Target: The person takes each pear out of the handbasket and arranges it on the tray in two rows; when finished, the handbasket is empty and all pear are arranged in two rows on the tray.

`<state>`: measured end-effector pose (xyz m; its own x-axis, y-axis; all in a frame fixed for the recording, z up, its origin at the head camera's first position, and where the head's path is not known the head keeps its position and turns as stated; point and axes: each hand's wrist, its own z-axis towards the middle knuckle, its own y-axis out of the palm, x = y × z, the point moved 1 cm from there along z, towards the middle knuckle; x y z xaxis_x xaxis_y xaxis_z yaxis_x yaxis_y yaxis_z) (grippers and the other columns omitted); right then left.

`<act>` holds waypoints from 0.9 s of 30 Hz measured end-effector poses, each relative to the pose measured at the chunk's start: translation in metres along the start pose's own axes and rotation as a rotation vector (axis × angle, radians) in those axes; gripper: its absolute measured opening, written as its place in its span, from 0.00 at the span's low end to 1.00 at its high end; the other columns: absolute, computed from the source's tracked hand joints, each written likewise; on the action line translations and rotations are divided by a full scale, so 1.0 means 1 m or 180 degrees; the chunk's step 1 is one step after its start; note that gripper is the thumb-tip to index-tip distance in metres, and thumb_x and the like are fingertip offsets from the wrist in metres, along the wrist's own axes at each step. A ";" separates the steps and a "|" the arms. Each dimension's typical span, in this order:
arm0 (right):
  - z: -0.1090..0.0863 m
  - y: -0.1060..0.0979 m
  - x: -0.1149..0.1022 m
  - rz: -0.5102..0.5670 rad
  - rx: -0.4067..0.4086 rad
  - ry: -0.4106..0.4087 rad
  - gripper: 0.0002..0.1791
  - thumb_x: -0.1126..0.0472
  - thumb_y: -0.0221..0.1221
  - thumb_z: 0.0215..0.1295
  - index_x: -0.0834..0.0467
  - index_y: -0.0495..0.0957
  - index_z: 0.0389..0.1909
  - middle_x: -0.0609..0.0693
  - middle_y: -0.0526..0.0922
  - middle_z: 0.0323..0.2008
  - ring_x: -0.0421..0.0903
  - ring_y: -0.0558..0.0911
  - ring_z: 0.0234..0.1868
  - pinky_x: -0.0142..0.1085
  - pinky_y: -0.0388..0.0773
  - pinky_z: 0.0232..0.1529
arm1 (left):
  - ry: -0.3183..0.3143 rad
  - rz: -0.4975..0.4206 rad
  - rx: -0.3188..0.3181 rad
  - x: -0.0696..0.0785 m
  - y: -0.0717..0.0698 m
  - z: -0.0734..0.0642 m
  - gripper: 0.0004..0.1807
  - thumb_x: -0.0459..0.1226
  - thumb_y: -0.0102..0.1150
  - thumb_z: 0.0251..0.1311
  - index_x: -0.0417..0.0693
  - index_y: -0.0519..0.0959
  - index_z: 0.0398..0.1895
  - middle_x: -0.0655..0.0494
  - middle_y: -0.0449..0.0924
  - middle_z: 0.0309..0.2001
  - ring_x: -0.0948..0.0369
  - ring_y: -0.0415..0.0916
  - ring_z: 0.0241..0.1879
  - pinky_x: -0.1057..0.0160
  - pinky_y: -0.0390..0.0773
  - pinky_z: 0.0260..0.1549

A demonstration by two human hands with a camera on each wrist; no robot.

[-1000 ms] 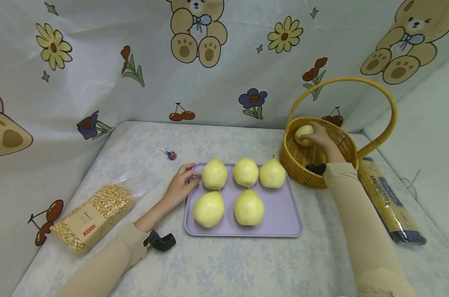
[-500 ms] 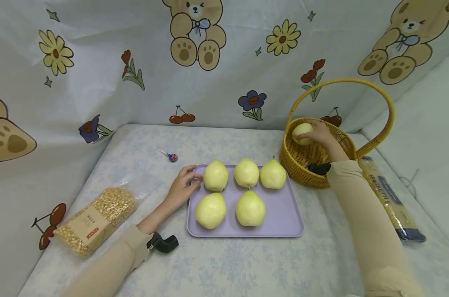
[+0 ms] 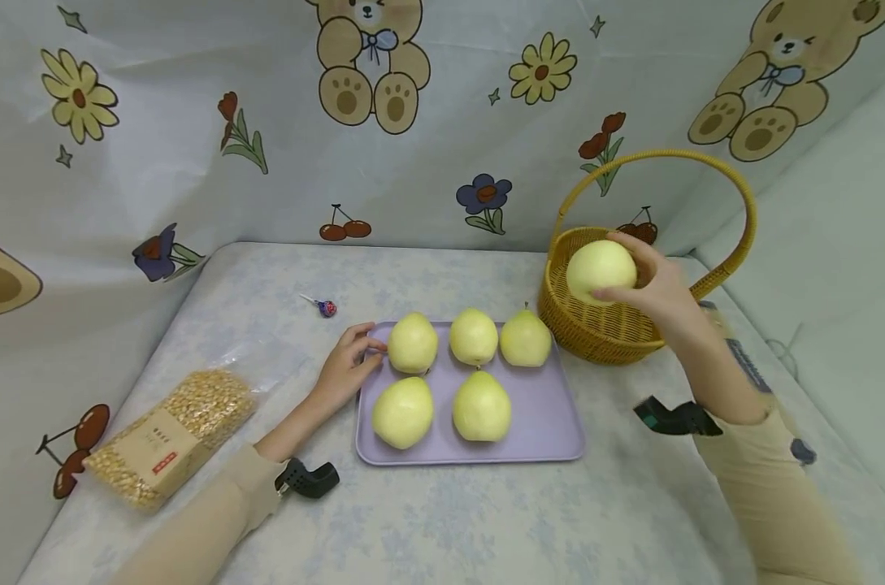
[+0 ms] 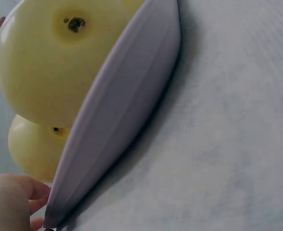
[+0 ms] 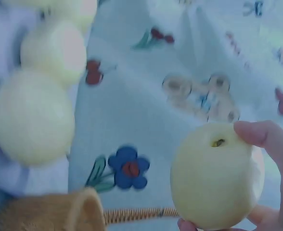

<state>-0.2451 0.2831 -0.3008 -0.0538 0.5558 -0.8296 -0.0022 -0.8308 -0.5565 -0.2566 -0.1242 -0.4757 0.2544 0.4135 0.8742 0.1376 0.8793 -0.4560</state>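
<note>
My right hand (image 3: pixel 657 284) grips a pale yellow pear (image 3: pixel 599 272), thumb on one side and fingers on the other. In the head view that pear overlaps the mouth of the yellow wicker basket (image 3: pixel 596 341); the right wrist view shows the held pear (image 5: pixel 213 178) with its stem end up. My left hand (image 3: pixel 347 370) holds the left edge of the lilac tray (image 3: pixel 548 414), fingers bent over the rim beside the back-left pear (image 3: pixel 413 343). Several pears stand on the tray in two rows. In the left wrist view, the left fingers (image 4: pixel 38 190) meet the tray's far corner.
A bag of corn kernels (image 3: pixel 175 435) lies left of the tray, a lollipop (image 3: pixel 325 308) behind it. The basket's tall handle (image 3: pixel 749 215) arches up at the back right. A spaghetti pack (image 3: pixel 749 366) lies partly hidden behind the right arm.
My right hand has lifted the pear up from inside the basket and come nearer to the camera. The left hand has stayed at the tray's edge.
</note>
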 end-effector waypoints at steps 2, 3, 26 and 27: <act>-0.019 0.010 -0.002 0.0023 -0.0131 -0.0167 0.44 0.63 0.67 0.55 0.40 0.58 0.71 0.42 0.67 0.64 0.29 0.71 0.53 0.23 0.73 0.46 | -0.0009 -0.0002 0.0003 -0.001 -0.001 0.001 0.10 0.34 0.56 0.62 0.38 0.80 0.43 0.43 0.60 0.69 0.43 0.60 0.68 0.45 0.66 0.66; -0.027 0.016 -0.001 0.0043 -0.0213 -0.0251 0.45 0.64 0.68 0.53 0.41 0.59 0.70 0.40 0.69 0.62 0.29 0.72 0.52 0.22 0.74 0.45 | -0.0019 -0.0005 0.0004 -0.002 -0.002 0.001 0.10 0.34 0.56 0.62 0.38 0.80 0.43 0.43 0.60 0.69 0.43 0.60 0.68 0.45 0.66 0.66; -0.072 0.094 0.073 -0.0461 -0.1161 -0.0717 0.46 0.58 0.73 0.44 0.60 0.63 0.67 0.60 0.71 0.61 0.30 0.70 0.52 0.34 0.78 0.44 | -0.0096 -0.0160 0.0010 -0.010 -0.006 0.005 0.10 0.32 0.55 0.62 0.36 0.80 0.44 0.42 0.61 0.69 0.43 0.61 0.68 0.46 0.67 0.66; -0.072 0.094 0.073 -0.0448 -0.1161 -0.0719 0.46 0.58 0.73 0.45 0.60 0.63 0.67 0.61 0.70 0.61 0.29 0.69 0.52 0.34 0.77 0.44 | -0.0146 -0.0173 0.0015 -0.009 -0.007 0.006 0.11 0.32 0.55 0.62 0.36 0.80 0.44 0.42 0.61 0.69 0.43 0.61 0.68 0.46 0.66 0.66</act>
<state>-0.1771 0.2479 -0.4166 -0.2948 0.6090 -0.7364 0.3248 -0.6608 -0.6766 -0.2656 -0.1323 -0.4794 0.2026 0.3753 0.9045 0.1457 0.9018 -0.4068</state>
